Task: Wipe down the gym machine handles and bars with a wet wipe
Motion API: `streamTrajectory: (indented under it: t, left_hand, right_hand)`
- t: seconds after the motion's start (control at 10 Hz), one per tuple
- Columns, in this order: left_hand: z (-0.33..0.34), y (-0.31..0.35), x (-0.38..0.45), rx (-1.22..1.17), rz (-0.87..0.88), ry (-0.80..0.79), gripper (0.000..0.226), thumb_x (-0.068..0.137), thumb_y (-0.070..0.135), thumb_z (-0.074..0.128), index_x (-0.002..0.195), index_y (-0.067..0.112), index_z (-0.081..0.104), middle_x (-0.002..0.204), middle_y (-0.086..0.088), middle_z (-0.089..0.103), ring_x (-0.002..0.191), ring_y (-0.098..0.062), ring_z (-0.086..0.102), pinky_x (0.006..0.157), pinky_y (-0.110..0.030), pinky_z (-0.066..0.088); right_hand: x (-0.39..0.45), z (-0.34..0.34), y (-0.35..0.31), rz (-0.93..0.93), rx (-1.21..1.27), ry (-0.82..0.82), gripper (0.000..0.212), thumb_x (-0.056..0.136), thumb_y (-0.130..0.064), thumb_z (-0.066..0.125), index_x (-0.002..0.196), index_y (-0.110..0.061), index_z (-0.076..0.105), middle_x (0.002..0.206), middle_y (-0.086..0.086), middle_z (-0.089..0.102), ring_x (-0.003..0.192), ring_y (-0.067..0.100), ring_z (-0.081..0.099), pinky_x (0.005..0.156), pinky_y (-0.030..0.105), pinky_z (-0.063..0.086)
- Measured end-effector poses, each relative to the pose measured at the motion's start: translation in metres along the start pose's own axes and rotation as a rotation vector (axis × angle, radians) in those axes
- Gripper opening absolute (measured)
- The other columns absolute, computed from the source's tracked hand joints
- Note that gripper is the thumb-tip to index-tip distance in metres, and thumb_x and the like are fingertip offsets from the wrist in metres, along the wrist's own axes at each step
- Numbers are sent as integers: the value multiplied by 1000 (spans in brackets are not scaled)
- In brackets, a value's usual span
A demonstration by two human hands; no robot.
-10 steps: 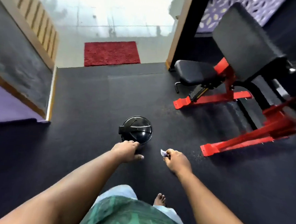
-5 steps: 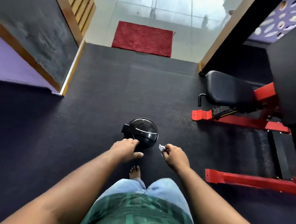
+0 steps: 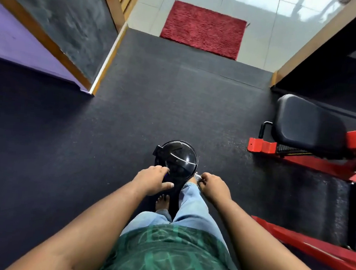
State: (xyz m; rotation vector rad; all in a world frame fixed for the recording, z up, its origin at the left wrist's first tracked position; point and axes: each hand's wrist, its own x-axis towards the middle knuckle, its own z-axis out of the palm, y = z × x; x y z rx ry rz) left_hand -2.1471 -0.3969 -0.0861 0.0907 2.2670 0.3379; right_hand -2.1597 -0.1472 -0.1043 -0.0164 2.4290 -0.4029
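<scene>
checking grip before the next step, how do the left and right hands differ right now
The left hand holds no wipe and reaches over the black bin with its thumb out; the right hand pinches a small white wipe in curled fingers, beside the bin. Both are stretched forward at about the same height.

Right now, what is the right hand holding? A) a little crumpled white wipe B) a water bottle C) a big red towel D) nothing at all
A: the right hand has its fingers curled round a small white wet wipe, a scrap of which pokes out beside the round black bin on the floor.
</scene>
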Motion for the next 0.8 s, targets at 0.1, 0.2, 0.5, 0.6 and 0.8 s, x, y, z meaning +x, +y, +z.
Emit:
streamTrajectory:
  t: [0.1, 0.2, 0.5, 0.6, 0.8]
  left_hand:
    - [-1, 5, 13, 24, -2, -23, 67, 94, 67, 55, 147, 26, 45, 146, 2, 52, 134, -24, 50, 101, -45, 48]
    - [-4, 10, 26, -1, -23, -54, 66, 95, 66, 56, 146, 26, 46, 146, 1, 53, 133, -24, 50, 100, -46, 49]
    - [-2, 14, 42, 22, -17, -132, 63, 95, 65, 55, 142, 23, 46, 144, -1, 54, 132, -26, 52, 96, -48, 51]
    - [-3, 10, 43, 20, -30, -150, 64, 95, 66, 55, 141, 22, 46, 143, -3, 54, 131, -26, 52, 96, -50, 51]
    - [0, -4, 47, 36, -56, -137, 64, 95, 67, 54, 139, 21, 47, 142, -3, 54, 130, -27, 52, 97, -49, 50]
  right_hand:
    - [21, -5, 7, -18, -3, -22, 21, 97, -39, 51, 95, -22, 62, 99, 6, 72, 91, 31, 65, 63, 35, 47]
    - [41, -7, 14, -1, 15, -68, 19, 96, -38, 51, 95, -21, 60, 99, 7, 71, 91, 33, 65, 62, 34, 43]
    - [80, -1, 14, 94, 213, -145, 23, 92, -37, 59, 110, -23, 64, 100, 5, 75, 97, 29, 68, 78, 38, 55]
    - [91, -4, 1, 82, 246, -172, 43, 94, -33, 63, 133, -16, 60, 123, 9, 70, 114, 30, 64, 91, 39, 52]
    - [100, 6, -2, 104, 241, -154, 48, 94, -33, 60, 139, -16, 57, 132, 7, 67, 119, 27, 63, 95, 39, 52]
